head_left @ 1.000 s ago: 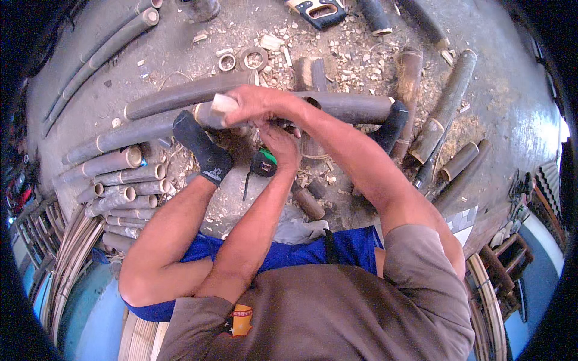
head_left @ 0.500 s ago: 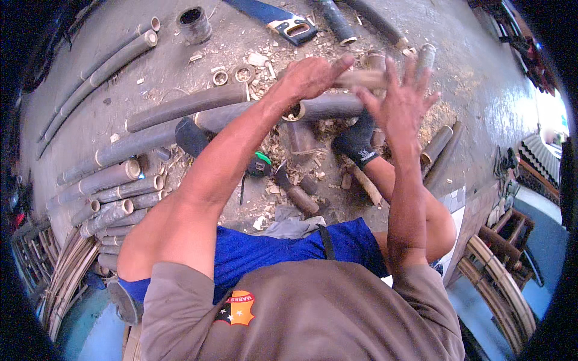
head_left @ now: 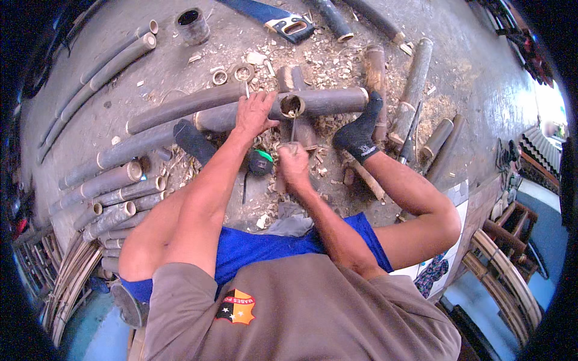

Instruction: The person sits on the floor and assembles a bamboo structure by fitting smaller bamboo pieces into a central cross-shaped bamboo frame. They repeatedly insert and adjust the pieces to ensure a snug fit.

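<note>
A long bamboo pole [head_left: 334, 101] lies across in front of me, with a round hole [head_left: 290, 107] cut in its side. My left hand [head_left: 255, 113] lies on the pole just left of that hole, fingers straight and spread. My right hand [head_left: 293, 163] is closed around a thin-bladed tool [head_left: 294, 131] on the near side of the pole. Its blade reaches up to the hole; the fist hides much of the handle. A short thick bamboo piece [head_left: 292, 77] crosses underneath the pole. My socked feet [head_left: 361, 135] flank this spot.
Wood chips cover the floor. Several bamboo lengths [head_left: 108, 177] are piled at left, others [head_left: 415, 90] lie at right. At the far side are a handsaw [head_left: 292, 27] and a cylindrical container [head_left: 192, 27]. A tape measure [head_left: 260, 162] sits between my arms; a narrow dark blade [head_left: 412, 129] lies at right.
Both hands have come down from over the pole's right part. My left hand now rests on the pole; my right hand has moved left and near, closing on the thin-bladed tool.
</note>
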`<state>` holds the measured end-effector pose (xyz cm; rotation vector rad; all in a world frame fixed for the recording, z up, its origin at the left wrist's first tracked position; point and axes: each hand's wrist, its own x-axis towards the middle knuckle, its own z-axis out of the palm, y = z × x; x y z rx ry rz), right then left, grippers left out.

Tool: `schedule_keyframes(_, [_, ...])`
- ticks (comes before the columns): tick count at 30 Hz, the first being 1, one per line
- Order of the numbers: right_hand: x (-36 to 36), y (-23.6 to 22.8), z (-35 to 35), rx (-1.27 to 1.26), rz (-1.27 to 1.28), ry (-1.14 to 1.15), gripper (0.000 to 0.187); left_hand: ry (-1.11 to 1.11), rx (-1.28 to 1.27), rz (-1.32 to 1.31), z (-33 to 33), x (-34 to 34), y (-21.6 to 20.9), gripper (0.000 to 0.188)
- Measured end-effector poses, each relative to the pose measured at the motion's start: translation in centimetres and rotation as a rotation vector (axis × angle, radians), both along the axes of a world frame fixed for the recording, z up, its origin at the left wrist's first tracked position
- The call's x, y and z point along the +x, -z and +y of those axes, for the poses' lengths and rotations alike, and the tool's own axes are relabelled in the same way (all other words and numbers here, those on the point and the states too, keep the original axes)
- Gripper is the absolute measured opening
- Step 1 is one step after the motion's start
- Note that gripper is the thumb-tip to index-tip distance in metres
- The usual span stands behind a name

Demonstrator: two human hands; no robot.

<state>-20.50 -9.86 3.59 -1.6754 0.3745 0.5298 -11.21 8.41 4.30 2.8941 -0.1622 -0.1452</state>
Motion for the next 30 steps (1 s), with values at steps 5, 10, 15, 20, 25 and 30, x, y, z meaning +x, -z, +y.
schedule_keyframes(5, [2.1, 0.0, 2.1, -0.093, -0.043, 0.129, 0.035, 0.063, -0.172, 0.191, 2.0, 2.1, 0.4, 0.093])
schedule_keyframes(10, [6.1, -4.0, -2.0, -0.215, 0.011, -0.207, 0.042, 0.047, -0.172, 0.221, 2.2, 2.2, -0.2, 0.094])
schedule_keyframes(15, [16.8, -6.2, -7.7, -0.607, -0.008, -0.856, 0.058, 0.072, -0.176, 0.215, 1.6, 2.5, -0.1, 0.094])
schedule_keyframes(20, [17.2, -8.1, -8.5, -0.557, -0.237, -1.035, 0.058, 0.126, -0.192, 0.266, 1.8, 3.6, 0.1, 0.098])
schedule_keyframes(25, [5.0, -9.1, -8.9, -0.439, -0.014, -1.11, 0.051, -0.032, 0.061, 0.07, -0.2, 0.0, -0.4, 0.094])
schedule_keyframes(30, [-1.8, -3.1, -9.7, -0.682, -0.128, -1.235, 0.05, -0.058, 0.12, -0.083, -0.9, -0.8, 0.1, 0.096])
